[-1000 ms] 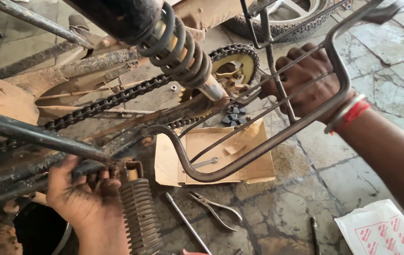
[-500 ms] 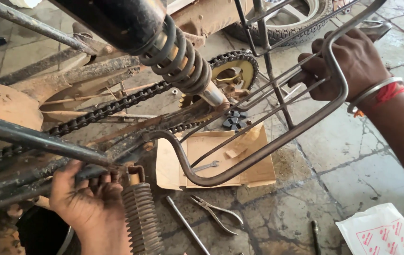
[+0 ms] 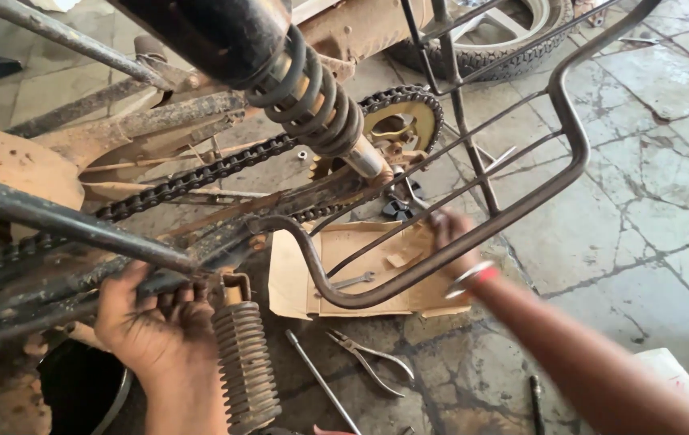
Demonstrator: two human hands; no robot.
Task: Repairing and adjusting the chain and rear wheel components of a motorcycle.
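- The left hand (image 3: 159, 330) is greasy and its grip is clenched around a dark frame tube (image 3: 78, 229) of the motorcycle, just above the ribbed top of a rusty shock absorber (image 3: 244, 366).
- The right hand (image 3: 451, 242) reaches down past the black luggage rack (image 3: 521, 205) into an open cardboard box (image 3: 360, 270) lying on the stone floor (image 3: 650, 185); the hand is blurred and partly hidden by the rack bar, so whether its grip is released or clenched cannot be told.
- A bangle and a red thread (image 3: 473, 278) sit on the right wrist.
- A small spanner (image 3: 354, 281) lies in the box, near the right hand but apart from it.
- A second shock absorber with a black coil spring (image 3: 312, 97) runs diagonally across the upper middle, ending close to the rear sprocket (image 3: 401, 129).
- The drive chain (image 3: 191, 181) stretches from the sprocket toward the left edge.
- Pliers (image 3: 372, 362) and a thin rod (image 3: 320, 391) lie on the floor in front of the box.
- A tyred wheel (image 3: 505, 32) rests at the top.
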